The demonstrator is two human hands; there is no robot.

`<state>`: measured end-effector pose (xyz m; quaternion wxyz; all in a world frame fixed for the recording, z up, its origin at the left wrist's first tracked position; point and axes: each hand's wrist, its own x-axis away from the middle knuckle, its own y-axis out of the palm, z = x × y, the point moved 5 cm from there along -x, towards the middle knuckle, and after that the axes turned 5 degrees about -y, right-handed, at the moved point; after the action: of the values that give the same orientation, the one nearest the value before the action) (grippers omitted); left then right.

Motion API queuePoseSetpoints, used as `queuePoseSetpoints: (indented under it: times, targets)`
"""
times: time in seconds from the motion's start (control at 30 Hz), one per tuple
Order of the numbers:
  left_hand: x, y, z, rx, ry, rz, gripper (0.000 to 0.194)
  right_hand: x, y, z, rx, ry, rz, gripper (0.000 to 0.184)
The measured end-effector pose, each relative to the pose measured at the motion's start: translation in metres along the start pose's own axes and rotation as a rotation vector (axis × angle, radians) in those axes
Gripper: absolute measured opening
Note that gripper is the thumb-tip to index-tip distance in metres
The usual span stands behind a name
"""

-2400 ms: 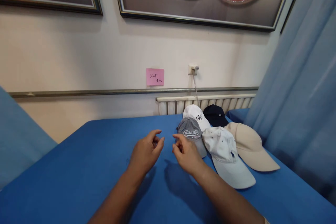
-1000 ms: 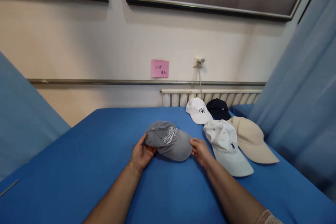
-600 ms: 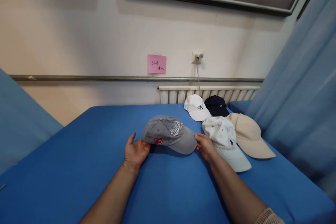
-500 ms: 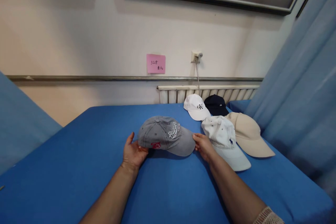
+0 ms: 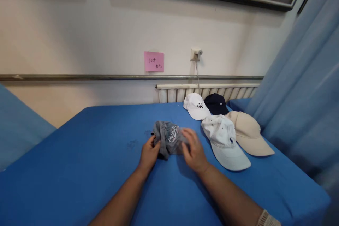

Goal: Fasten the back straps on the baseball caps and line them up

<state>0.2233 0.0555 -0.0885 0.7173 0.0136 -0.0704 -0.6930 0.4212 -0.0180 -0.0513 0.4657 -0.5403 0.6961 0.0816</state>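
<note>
A grey cap (image 5: 168, 138) with white lettering lies crumpled on the blue table (image 5: 79, 169), squeezed between both my hands. My left hand (image 5: 148, 153) grips its left edge with the fingers curled round the fabric. My right hand (image 5: 193, 150) presses on the cap's right side, covering the brim, fingers bent over it.
To the right lie a white cap with a small logo (image 5: 224, 140), a beige cap (image 5: 247, 132), a white cap with black letters (image 5: 196, 105) and a navy cap (image 5: 217, 103). A blue curtain (image 5: 304, 77) hangs at the right. A radiator (image 5: 206, 91) and pink note (image 5: 154, 61) are on the wall.
The grey cap was brought from the pile to the table's middle, turned round, and is now folded in on itself between both hands, which have closed toward each other.
</note>
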Motion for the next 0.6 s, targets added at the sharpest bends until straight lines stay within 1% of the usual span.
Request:
queuePoseSetpoints:
  times: [0.03, 0.07, 0.1, 0.13, 0.2, 0.23, 0.3, 0.37, 0.43, 0.5, 0.6]
  targets:
    - [0.006, 0.007, 0.001, -0.124, 0.077, -0.048, 0.039, 0.001, 0.009, -0.018, 0.011, -0.111, -0.102, 0.049]
    - [0.012, 0.015, 0.003, -0.253, 0.157, -0.119, 0.035, 0.003, 0.017, -0.032, 0.013, -0.183, -0.186, 0.051]
    - [0.02, 0.023, 0.004, -0.363, 0.23, -0.205, 0.031, 0.005, 0.024, -0.041, 0.006, -0.22, -0.252, 0.051]
    - [0.027, 0.03, 0.005, -0.44, 0.286, -0.282, 0.029, 0.006, 0.03, -0.043, 0.004, -0.216, -0.297, 0.051]
    - [0.035, 0.038, 0.003, -0.484, 0.319, -0.377, 0.036, 0.007, 0.037, -0.035, 0.008, -0.144, -0.323, 0.049]
    - [0.036, 0.04, 0.001, -0.477, 0.3, -0.386, 0.042, 0.006, 0.038, -0.026, 0.013, -0.093, -0.314, 0.047]
    - [0.031, 0.039, -0.005, -0.425, 0.206, -0.367, 0.055, 0.006, 0.04, -0.007, 0.021, -0.004, -0.286, 0.044]
    - [0.024, 0.037, -0.012, -0.341, 0.102, -0.333, 0.06, 0.006, 0.041, 0.008, 0.027, 0.061, -0.265, 0.043]
    - [0.018, 0.034, -0.016, -0.259, 0.056, -0.288, 0.059, 0.006, 0.041, 0.016, 0.026, 0.103, -0.25, 0.044]
    - [0.014, 0.031, -0.016, -0.207, 0.056, -0.261, 0.055, 0.006, 0.042, 0.02, 0.013, 0.134, -0.236, 0.044]
    - [0.012, 0.028, -0.014, -0.183, 0.045, -0.26, 0.048, 0.008, 0.041, 0.026, -0.029, 0.197, -0.188, 0.046]
